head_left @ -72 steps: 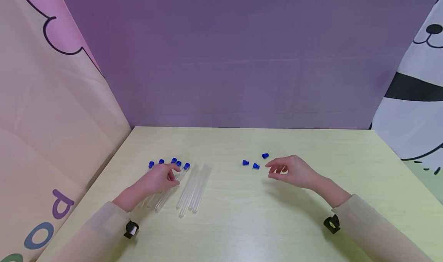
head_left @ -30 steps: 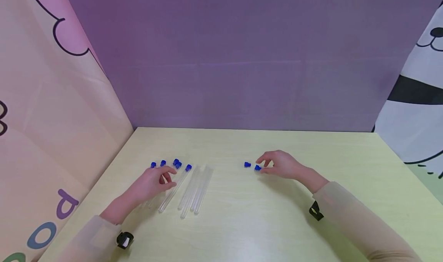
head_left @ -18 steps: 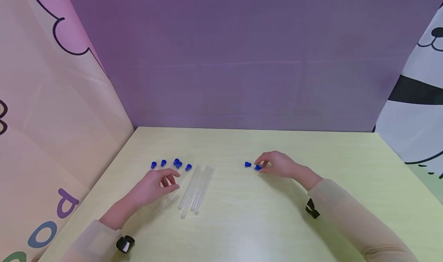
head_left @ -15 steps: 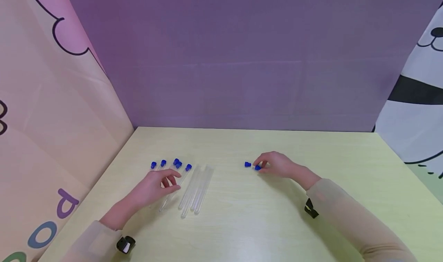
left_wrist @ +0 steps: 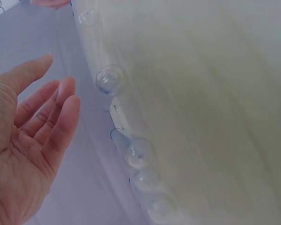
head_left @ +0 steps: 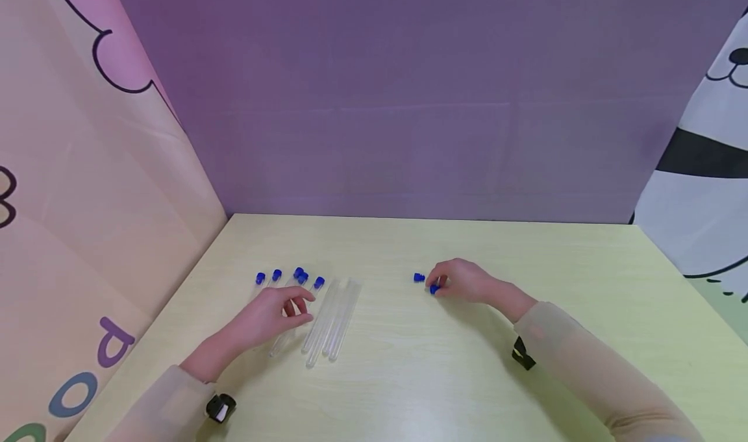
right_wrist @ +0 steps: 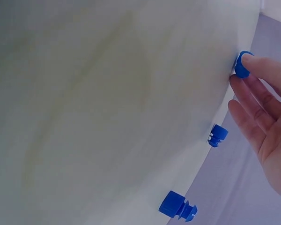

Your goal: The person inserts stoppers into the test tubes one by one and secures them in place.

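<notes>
My right hand (head_left: 464, 280) pinches a blue stopper cap (right_wrist: 242, 65) between thumb and index finger, low over the table. A second blue cap (head_left: 419, 277) lies just beyond the fingertips. A third blue cap (right_wrist: 178, 206) shows lower down in the right wrist view; the hand hides it in the head view. On the left, my left hand (head_left: 271, 315) holds nothing, its fingers loosely bent above several test tubes with blue caps (head_left: 319, 283). Its fingertips are near several clear, uncapped test tubes (head_left: 343, 319) lying side by side.
The pale wooden table (head_left: 397, 377) bears everything. A purple cloth wall (head_left: 374, 104) rises at its far edge, and a printed pinkish cloth (head_left: 117, 202) stands along the left side. Black wrist cameras (head_left: 221, 408) sit under both sleeves.
The right hand has moved left from beside the farthest cap to a nearer one, taken hold of it and shifted it slightly towards me. The left hand has drifted slightly right and nearer the uncapped tubes.
</notes>
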{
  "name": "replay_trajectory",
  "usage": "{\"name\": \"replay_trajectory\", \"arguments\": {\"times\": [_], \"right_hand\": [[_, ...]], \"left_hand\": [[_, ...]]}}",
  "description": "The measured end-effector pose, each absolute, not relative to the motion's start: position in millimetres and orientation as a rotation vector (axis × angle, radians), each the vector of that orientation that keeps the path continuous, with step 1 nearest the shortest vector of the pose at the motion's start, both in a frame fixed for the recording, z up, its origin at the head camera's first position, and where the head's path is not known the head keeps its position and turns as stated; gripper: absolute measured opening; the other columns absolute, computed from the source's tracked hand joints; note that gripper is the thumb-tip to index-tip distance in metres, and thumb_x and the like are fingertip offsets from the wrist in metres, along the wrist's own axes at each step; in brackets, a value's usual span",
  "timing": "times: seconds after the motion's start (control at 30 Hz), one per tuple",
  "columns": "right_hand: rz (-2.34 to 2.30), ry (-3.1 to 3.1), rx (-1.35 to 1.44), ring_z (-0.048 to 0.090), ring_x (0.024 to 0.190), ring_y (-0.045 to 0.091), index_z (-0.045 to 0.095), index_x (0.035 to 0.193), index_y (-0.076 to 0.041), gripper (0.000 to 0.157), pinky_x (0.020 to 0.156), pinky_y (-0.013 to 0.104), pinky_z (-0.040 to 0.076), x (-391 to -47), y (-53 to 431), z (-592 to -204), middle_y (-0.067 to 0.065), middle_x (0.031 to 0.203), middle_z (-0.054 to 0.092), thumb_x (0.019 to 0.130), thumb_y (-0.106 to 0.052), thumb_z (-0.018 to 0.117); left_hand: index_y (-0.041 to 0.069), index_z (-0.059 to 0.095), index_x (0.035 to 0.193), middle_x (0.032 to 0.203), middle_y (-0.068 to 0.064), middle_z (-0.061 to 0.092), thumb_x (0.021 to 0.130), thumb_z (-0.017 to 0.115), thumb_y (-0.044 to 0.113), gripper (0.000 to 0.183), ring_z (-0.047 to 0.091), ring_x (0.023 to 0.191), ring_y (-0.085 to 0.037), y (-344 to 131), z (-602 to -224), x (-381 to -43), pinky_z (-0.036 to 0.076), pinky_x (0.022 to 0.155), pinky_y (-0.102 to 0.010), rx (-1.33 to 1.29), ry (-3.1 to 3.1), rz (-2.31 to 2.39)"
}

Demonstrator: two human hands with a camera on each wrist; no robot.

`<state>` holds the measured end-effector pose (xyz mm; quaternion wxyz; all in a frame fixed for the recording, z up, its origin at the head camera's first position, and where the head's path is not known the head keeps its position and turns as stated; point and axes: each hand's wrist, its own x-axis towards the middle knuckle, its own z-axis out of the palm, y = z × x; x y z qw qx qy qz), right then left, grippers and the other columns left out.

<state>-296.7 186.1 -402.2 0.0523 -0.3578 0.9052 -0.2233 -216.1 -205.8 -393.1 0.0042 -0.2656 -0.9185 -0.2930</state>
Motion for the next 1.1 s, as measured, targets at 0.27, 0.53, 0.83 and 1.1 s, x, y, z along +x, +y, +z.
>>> {"name": "replay_trajectory", "arguments": {"times": [0.27,0.53,0.83,1.1], "right_hand": [[-0.726,2.757,-1.116,0.063,0.082,0.009,0.072,0.098,-0.009,0.014,0.076,0.032,0.049,-284,194,-401,-0.006,0.094,0.066,0.085,-0.004,0.073],[-0.796,2.742,-1.096,0.063,0.083,0.008,0.071,0.102,-0.007,0.015,0.072,0.03,0.051,-270,207,-395,-0.007,0.095,0.066,0.086,-0.006,0.072],[-0.875,2.729,-1.103,0.062,0.084,0.008,0.07,0.102,-0.007,0.016,0.074,0.034,0.053,-248,219,-385,-0.008,0.095,0.065,0.086,-0.005,0.073],[-0.922,2.739,-1.113,0.059,0.084,0.006,0.07,0.102,-0.007,0.018,0.073,0.033,0.054,-236,231,-381,-0.01,0.095,0.064,0.085,-0.002,0.073]], "left_hand": [[0.001,0.067,0.108,0.083,0.005,0.063,0.085,0.076,0.012,0.027,0.053,0.068,-0.008,-200,-391,-223,0.046,0.057,-0.024,-0.844,-2.906,-0.913],[0.0,0.066,0.109,0.084,0.004,0.064,0.085,0.076,0.012,0.028,0.055,0.068,-0.009,-199,-393,-232,0.048,0.056,-0.024,-0.846,-2.942,-0.92],[-0.002,0.066,0.111,0.083,0.003,0.063,0.085,0.075,0.011,0.03,0.056,0.069,-0.011,-195,-394,-241,0.049,0.057,-0.024,-0.81,-2.996,-0.932],[0.001,0.065,0.11,0.085,0.003,0.063,0.085,0.075,0.012,0.029,0.058,0.072,-0.011,-190,-395,-247,0.05,0.061,-0.024,-0.873,-3.035,-0.877]]}}
